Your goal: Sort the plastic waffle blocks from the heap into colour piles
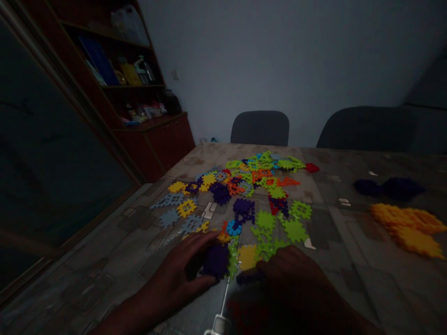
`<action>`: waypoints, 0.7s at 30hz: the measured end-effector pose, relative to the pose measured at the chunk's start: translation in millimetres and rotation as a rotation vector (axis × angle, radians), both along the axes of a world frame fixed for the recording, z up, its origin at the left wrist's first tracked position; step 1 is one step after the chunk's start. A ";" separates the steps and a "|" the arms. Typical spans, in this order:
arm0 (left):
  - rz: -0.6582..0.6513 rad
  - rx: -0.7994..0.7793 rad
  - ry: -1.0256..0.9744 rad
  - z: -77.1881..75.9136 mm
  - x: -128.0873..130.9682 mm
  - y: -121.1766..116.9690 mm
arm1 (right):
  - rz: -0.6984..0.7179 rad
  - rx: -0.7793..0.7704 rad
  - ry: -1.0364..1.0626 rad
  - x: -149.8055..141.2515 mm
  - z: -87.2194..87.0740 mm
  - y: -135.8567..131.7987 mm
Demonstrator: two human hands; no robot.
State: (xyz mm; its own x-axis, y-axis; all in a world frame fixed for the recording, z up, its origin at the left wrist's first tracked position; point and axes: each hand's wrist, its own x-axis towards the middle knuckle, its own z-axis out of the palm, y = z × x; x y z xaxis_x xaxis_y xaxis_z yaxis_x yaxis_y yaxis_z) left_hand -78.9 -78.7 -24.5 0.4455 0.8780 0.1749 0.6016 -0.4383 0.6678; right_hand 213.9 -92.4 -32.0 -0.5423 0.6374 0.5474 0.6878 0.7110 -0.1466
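The one view comes from a camera worn on the person's head, close above the near edge of the surface (335, 228). It faces forward and down across the surface, with the left hand (178, 272) and right hand (282, 274) nearest at the bottom, the plastic pieces (244, 195) mid-frame, and the chairs (260, 128) and wall (279, 56) farther off.

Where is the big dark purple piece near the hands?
In the head view, the dark purple piece touches the left hand, at the near edge of the pile, beside a green piece.
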 end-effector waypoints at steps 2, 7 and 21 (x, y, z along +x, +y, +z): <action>-0.075 0.053 0.023 -0.9 8.2 0.1 | -0.035 0.050 0.053 13.3 3.9 6.7; -0.226 0.126 0.065 -0.3 40.9 4.1 | -0.028 0.063 0.123 39.2 12.4 14.5; -0.193 0.098 0.108 11.8 -3.8 15.6 | 0.042 0.030 -0.059 0.1 -4.4 7.0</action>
State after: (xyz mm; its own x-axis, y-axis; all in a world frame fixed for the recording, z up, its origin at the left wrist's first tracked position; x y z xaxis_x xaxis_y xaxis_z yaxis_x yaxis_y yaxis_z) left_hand -82.7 -63.1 -12.7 0.6240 0.7560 0.1975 0.5664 -0.6117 0.5523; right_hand 214.1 -85.4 -36.4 -0.6004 0.5970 0.5321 0.6639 0.7430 -0.0846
